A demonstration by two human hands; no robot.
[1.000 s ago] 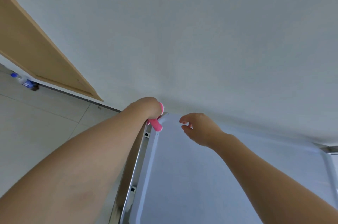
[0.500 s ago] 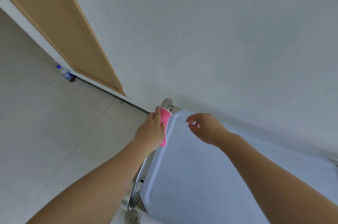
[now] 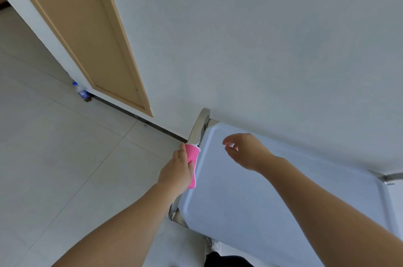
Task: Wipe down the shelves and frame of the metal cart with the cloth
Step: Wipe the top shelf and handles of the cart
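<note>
The metal cart stands against the white wall, its pale top shelf (image 3: 272, 197) filling the lower right. A shiny curved handle bar (image 3: 197, 128) runs along the cart's left side. My left hand (image 3: 174, 171) is closed around a pink cloth (image 3: 192, 157) that is wrapped on this bar, about midway along it. My right hand (image 3: 244, 150) hovers over the far left part of the top shelf, fingers loosely curled and apart, holding nothing. The lower shelves are hidden under the top one.
A tan wooden door (image 3: 91, 33) stands at the upper left. A small plastic bottle (image 3: 81, 91) sits on the tiled floor (image 3: 54, 157) at the door's base. Another metal bar end (image 3: 392, 176) shows at the cart's right side.
My left hand has slid the pink cloth along the handle bar toward me, away from the far corner. The view has tilted down and left. My right hand has stayed above the shelf.
</note>
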